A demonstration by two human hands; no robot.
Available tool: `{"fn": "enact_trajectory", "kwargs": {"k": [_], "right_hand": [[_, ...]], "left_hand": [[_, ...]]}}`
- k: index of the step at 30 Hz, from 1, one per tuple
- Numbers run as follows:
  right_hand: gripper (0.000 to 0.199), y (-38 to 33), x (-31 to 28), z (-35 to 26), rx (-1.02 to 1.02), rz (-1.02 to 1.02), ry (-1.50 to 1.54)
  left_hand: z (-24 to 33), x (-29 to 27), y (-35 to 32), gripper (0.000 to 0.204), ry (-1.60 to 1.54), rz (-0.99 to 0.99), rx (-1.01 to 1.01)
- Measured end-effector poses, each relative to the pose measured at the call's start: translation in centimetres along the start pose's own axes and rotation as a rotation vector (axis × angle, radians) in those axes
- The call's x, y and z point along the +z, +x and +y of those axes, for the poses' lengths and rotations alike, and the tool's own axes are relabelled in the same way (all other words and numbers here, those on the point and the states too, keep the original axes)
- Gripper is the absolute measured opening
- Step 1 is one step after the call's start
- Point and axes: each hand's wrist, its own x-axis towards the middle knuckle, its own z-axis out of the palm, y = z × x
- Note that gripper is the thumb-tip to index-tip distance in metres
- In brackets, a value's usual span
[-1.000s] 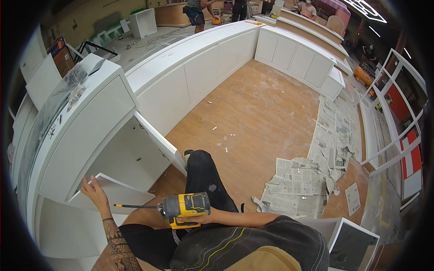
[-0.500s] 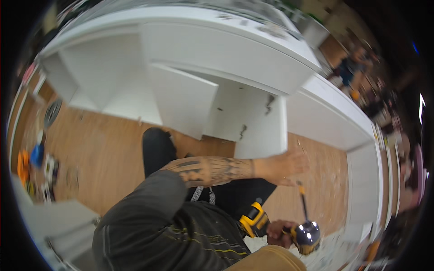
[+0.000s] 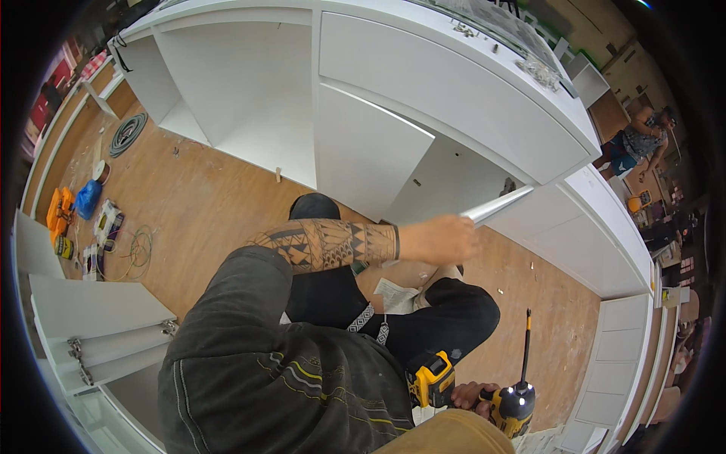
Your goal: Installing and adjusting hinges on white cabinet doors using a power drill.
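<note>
While I'm stood here gawking, the biggest thing around is a long white cabinet, with two doors swung out underneath its wide front panel. One door sits beside the open bay. The right-hand door is nearly edge-on, and the person's left hand is up at its free end. Fingers look curled and seem to be touching the edge, but they're a bit blurry, so I can't tell if it's a proper grip.

My guess: that door's a stiff, flat panel, fairly heavy, smooth enough to slide under dusty fingers and easy to chip at the corners. I'd take it by the free edge, well away from the hinge side.

Next size down is the yellow-and-black power driver, low by the right thigh. The right hand is wrapped around its handle, between head and battery. Probably dense and front-and-back heavy, so the handle's the right spot.

Then there's the long, thin bit pointing away from the lap; looks rigid, wouldn't grab that. Smallest: loose metal bits on the cabinet top.
</note>
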Motion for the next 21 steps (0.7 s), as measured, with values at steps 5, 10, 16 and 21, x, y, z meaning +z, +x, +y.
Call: {"fn": "enact_trajectory", "kwargs": {"k": [5, 10, 16, 21], "right_hand": [[0.038, 1.0, 1.7, 3.2, 0.082, 0.041, 0.103], [0.040, 2.0, 2.2, 5.0, 0.143, 0.012, 0.139], [0.042, 1.9, 2.1, 5.1, 0.159, 0.037, 0.104], [0.040, 1.6, 2.6, 4.7, 0.190, 0.078, 0.080]], "left_hand": [[-5.6, -1.4, -2.2, 0.017, 0.240, 0.001, -0.195], [-9.3, -0.3, -3.3, 0.011, 0.196, 0.076, -0.246], [-12.1, 0.0, -2.7, 0.009, 0.219, -0.043, -0.314], [-12.6, 0.7, -2.6, 0.009, 0.180, -0.061, -0.370]]}}
